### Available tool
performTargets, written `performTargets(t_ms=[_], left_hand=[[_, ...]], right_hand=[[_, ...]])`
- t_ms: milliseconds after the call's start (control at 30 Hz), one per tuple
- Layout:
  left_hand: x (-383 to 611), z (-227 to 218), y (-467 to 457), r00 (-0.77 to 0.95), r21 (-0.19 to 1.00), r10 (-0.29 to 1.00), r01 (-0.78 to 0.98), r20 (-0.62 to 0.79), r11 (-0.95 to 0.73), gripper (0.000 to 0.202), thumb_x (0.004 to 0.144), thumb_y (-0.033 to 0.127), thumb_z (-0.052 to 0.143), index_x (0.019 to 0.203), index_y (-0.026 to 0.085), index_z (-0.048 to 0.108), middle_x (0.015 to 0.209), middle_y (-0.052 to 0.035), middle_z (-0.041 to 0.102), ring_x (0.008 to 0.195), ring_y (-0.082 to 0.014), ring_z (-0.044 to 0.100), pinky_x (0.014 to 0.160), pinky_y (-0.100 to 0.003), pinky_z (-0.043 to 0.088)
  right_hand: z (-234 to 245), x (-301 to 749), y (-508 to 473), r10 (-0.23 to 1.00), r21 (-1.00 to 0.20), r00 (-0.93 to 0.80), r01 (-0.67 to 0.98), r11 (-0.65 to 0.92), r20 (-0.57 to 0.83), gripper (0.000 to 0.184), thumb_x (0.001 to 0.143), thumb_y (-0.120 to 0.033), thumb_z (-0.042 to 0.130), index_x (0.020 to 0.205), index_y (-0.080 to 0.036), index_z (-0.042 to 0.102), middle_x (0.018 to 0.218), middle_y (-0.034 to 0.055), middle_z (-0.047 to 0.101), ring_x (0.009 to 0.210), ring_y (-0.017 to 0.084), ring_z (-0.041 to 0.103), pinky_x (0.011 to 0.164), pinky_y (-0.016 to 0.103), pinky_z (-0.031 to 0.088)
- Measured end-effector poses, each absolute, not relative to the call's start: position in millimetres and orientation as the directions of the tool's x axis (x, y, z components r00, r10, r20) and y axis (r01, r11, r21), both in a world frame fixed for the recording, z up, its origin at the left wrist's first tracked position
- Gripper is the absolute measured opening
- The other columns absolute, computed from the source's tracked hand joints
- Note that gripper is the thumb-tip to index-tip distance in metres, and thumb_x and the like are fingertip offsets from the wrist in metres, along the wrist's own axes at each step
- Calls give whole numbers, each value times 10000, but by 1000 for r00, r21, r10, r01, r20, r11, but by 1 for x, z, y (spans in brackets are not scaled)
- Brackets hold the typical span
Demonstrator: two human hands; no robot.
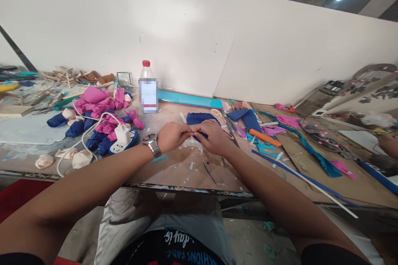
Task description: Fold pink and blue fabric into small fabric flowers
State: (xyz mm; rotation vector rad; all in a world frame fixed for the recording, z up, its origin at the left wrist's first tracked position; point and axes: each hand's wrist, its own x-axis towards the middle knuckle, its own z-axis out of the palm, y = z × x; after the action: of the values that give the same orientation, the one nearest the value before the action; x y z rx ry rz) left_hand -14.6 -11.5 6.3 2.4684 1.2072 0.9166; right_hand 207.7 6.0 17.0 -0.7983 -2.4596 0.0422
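My left hand (172,136), with a metal watch on the wrist, and my right hand (212,136) meet over the table, fingertips pinched together and almost touching. A small dark blue strip of material (201,136) shows under the right hand's fingers, folded or rolled; most of it is hidden. What lies right between the left fingertips is too small to make out. Just behind the hands is a larger dark blue piece of material (199,118). A crumpled whitish scrap (192,145) lies on the table below them.
At left are pink rolled flowers (99,101), dark blue ones (74,128) and a power strip (120,146) with a white cable. Behind stand a bottle (146,70) and a phone (148,96). An orange cutter (265,137) and long strips (311,180) lie right. Another person's hand (389,145) shows far right.
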Motion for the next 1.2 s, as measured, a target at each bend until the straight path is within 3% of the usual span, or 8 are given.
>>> performTargets(t_ms=[267,433,800,1200], left_hand=[[-14,8,-13,462,470,775,618,432,-630,272,995,372,559,906,223,769,778,-23,766,702,-166,662,672,-272,389],[-13,7,-13,409,522,820,633,401,-571,219,961,324,583,899,207,757,717,-13,743,658,-156,656,662,-265,401],[-12,8,-14,458,506,786,602,414,-617,202,954,312,582,904,210,749,744,-8,740,672,-144,641,670,-268,394],[-13,5,-11,431,729,860,491,274,-478,286,924,375,605,745,168,687,673,-18,721,589,-127,623,577,-233,402]], right_hand=[[17,206,5,577,-218,-676,544,810,458,266,1068,-385,439,945,-209,595,947,76,706,916,238,590,865,395,365],[15,208,9,575,-241,-654,532,812,492,251,1053,-391,486,937,-214,621,932,70,720,908,239,597,871,402,377],[18,208,6,560,-237,-666,517,823,492,170,1016,-321,528,927,-214,625,917,61,726,902,232,619,875,399,377],[18,210,8,539,-205,-676,513,834,501,166,1025,-311,515,917,-212,593,903,57,701,884,228,593,879,398,374]])
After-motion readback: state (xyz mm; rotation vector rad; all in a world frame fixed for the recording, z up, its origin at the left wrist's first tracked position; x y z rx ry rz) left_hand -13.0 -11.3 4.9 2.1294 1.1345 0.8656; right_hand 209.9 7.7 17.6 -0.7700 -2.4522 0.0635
